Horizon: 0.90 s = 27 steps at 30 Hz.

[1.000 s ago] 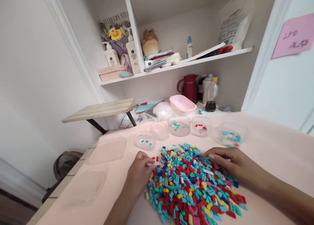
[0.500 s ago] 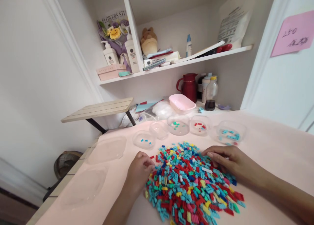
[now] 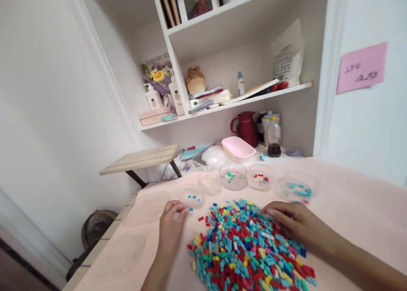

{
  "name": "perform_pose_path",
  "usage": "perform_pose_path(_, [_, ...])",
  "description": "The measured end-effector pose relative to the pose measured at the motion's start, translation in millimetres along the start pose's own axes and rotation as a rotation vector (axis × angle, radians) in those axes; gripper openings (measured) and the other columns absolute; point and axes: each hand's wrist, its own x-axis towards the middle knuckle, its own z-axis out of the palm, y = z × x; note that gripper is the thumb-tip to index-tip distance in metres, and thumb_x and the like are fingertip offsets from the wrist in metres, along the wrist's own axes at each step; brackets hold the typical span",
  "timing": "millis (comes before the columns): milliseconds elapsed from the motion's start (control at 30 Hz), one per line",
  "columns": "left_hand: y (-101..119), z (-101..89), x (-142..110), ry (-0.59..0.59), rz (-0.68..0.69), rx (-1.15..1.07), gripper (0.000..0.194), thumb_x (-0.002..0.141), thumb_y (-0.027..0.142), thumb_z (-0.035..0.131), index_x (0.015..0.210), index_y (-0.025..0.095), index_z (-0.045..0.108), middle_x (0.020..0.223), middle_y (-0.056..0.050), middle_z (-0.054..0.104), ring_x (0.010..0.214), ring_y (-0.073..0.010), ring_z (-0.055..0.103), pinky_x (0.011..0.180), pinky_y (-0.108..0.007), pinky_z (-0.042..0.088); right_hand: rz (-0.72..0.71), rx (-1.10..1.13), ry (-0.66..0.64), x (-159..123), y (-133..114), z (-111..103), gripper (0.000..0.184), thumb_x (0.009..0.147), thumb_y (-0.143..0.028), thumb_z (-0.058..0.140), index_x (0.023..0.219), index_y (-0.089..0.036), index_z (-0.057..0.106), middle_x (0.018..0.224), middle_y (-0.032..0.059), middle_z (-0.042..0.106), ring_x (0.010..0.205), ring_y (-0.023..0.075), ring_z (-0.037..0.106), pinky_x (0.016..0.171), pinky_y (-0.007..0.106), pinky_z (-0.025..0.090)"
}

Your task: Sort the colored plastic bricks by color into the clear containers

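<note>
A large heap of small building bricks [image 3: 241,248] in red, light blue, yellow, green and other colours lies on the pink tabletop. My left hand [image 3: 171,221] is left of the heap, pinching a small blue brick [image 3: 190,209] between thumb and index finger. That brick is just in front of a clear bowl [image 3: 180,195] with several blue bricks in it. At the heap's upper right edge, my right hand [image 3: 289,217] rests with fingers curled together against the bricks. Its fingertips are partly hidden, so whatever they hold cannot be made out.
Along the back stand clear containers: a small round one [image 3: 210,184], one with green bricks [image 3: 233,188], one with red and blue bricks [image 3: 249,183] and one with light blue bricks [image 3: 314,183]. Two clear trays [image 3: 149,204] lie at left. Behind are a pink basin [image 3: 238,148] and a red jug [image 3: 247,128].
My left hand has moved from the heap's left edge toward the bowl of blue bricks, now showing a blue brick at its fingertips. My right hand stays by the heap. The view has tilted up.
</note>
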Motion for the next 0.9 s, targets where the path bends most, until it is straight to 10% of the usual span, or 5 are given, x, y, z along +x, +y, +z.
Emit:
perform_pose_path(400, [-4.4,-11.4,39.1,0.075,-0.048,0.179,0.024,0.072,0.040,0.068,0.068,0.017,0.070,0.085,-0.004,0.066,0.077,-0.0180,0.062,0.077,-0.034,0.049,-0.160,-0.025,0.011,-7.7,-18.0,-1.9,0.044,0.091,-0.055,0.039,0.083,-0.019,0.062,0.059,-0.0012,0.055,0.052,0.0126,0.048,0.050,0.023,0.040])
perform_pose_path(633, [-18.6,9.2,60.4,-0.031,-0.046,0.329,0.028,0.089,0.033,0.055,0.110,0.016,0.059,0.109,-0.006,0.063,0.092,-0.0163,0.062,0.080,-0.038,0.052,-0.210,-0.038,0.021,-11.6,-28.6,-5.1,0.044,0.093,-0.053,0.037,0.078,-0.019,0.059,0.057,-0.0023,0.051,0.050,0.0115,0.045,0.051,0.023,0.037])
perform_pose_path(900, [-1.5,20.9,60.6,-0.075,0.087,0.277,0.015,0.086,0.026,0.055,0.091,0.017,0.067,0.100,-0.005,0.066,0.090,-0.0172,0.062,0.087,-0.039,0.047,-0.231,-0.086,0.029,-12.0,-30.1,-3.3,0.046,0.093,-0.053,0.037,0.079,-0.018,0.063,0.058,-0.0010,0.055,0.053,0.0123,0.049,0.052,0.022,0.038])
